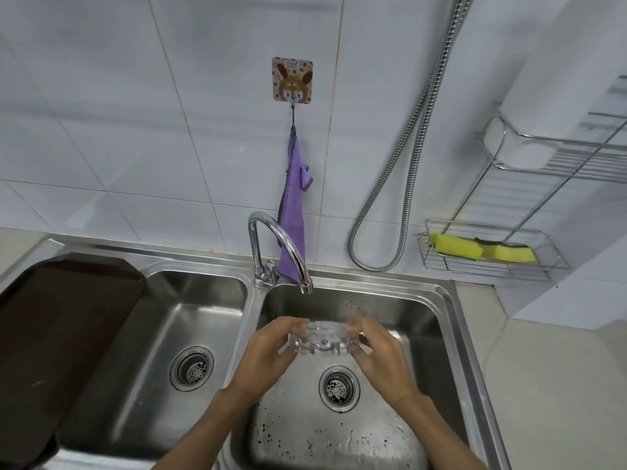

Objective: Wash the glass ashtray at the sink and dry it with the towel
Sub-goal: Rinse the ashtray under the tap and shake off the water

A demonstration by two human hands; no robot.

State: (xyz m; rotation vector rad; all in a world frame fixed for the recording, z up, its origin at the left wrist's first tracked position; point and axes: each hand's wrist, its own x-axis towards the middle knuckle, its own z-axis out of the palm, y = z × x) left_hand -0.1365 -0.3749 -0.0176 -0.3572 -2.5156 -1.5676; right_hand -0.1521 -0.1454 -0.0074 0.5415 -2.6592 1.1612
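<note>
The stainless-steel double sink [451,320] has 2 basins, each with 1 round drain strainer, and 1 curved chrome tap [276,247] rises from its back rim between them. Over the right basin, below the spout and above that basin's strainer, 2 bare hands hold 1 clear, thick-walled glass ashtray [322,337]: the left hand [271,351] grips its left end and the right hand [380,351] grips its right end, fingers curled round the rim. The ashtray is see-through, tilted, with notches along its near edge. 1 purple towel [293,212] hangs from 1 cartoon wall hook [292,80] behind the tap. 2 yellow sponges [481,249] lie in 1 wire basket [441,262] at the right. 1 dark brown tray [57,334] covers the sink's left edge.
</note>
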